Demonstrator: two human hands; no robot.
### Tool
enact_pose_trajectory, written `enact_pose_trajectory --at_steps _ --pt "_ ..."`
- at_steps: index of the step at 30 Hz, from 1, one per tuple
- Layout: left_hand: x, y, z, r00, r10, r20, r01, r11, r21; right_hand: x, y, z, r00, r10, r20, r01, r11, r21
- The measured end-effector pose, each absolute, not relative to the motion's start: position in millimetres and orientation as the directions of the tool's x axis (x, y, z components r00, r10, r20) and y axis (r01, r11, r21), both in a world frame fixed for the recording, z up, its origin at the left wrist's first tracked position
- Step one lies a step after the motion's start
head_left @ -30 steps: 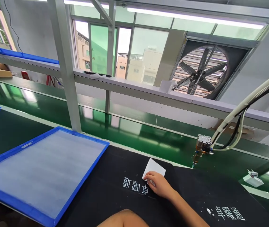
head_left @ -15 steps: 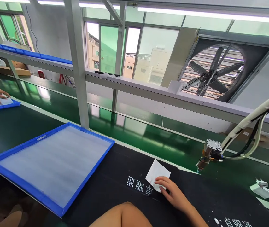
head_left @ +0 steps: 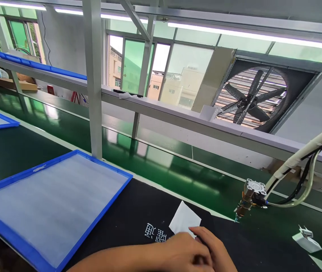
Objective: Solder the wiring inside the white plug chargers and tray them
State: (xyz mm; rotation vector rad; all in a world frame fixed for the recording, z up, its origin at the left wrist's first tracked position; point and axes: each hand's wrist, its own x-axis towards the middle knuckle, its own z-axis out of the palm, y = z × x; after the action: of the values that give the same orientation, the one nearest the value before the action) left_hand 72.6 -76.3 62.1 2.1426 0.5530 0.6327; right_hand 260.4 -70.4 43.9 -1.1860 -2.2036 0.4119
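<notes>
A folded white sheet, paper or cloth [head_left: 184,218], lies on the black mat [head_left: 129,204] in the head view. My right hand [head_left: 216,247] is at its lower right edge, fingers bent over that edge; the thumb is hidden. From the lower left my left hand [head_left: 185,251] reaches across in front of the right one. Its fingers are curled, slightly blurred, and what they hold, if anything, is hidden. White printed characters [head_left: 155,232] show on the mat left of the sheet, partly covered by my left hand.
A blue-framed tray [head_left: 104,211] with a pale sheet inside stands left. A dispensing head [head_left: 247,200] hangs on hoses at right, beside a small white box with a plug-like adapter [head_left: 306,240]. A post [head_left: 94,94] rises behind the tray; another blue tray [head_left: 5,124] is farther left.
My left hand has come up from below and crossed over to my right hand. The right hand stays at the white sheet. A co-worker's hand seen at far left is gone from view.
</notes>
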Motion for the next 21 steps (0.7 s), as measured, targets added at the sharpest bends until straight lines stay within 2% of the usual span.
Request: enact_pose_trajectory --at_steps 2,4,8,10,12,17,21 --pt "58.3 -42.3 53.0 0.632 0.746 0.210 0.319 -0.498 0.806 251.8 -65.7 46.6 -0.355 0.838 0.413 0.642 0.540 -0.544" --pt "42.7 -19.4 36.6 0.509 0.833 0.219 0.445 -0.472 0.761 237.8 -59.2 44.2 -0.330 0.834 0.442 0.632 0.543 -0.552" --pt "20.1 -1.7 -3.6 0.481 0.826 0.294 0.594 -0.554 0.583 207.1 -48.3 17.3 -0.327 0.826 0.459 0.591 0.558 -0.583" --pt "15.5 -0.1 -18.8 0.535 0.788 0.304 0.610 -0.610 0.506 197.0 -47.1 -2.2 -0.291 0.820 0.492 0.562 0.563 -0.606" --pt "14.0 0.0 -27.6 0.579 0.757 0.303 0.596 -0.647 0.476 191.7 -48.2 -18.6 -0.259 0.812 0.523 0.536 0.571 -0.621" --pt "13.8 0.7 -33.5 0.588 0.755 0.291 0.554 -0.637 0.536 193.7 -49.6 -32.1 -0.228 0.796 0.561 0.527 0.586 -0.616" --pt "13.4 2.8 -37.9 0.620 0.739 0.265 0.548 -0.649 0.527 196.7 -46.3 -33.8 -0.226 0.767 0.600 0.522 0.615 -0.591"
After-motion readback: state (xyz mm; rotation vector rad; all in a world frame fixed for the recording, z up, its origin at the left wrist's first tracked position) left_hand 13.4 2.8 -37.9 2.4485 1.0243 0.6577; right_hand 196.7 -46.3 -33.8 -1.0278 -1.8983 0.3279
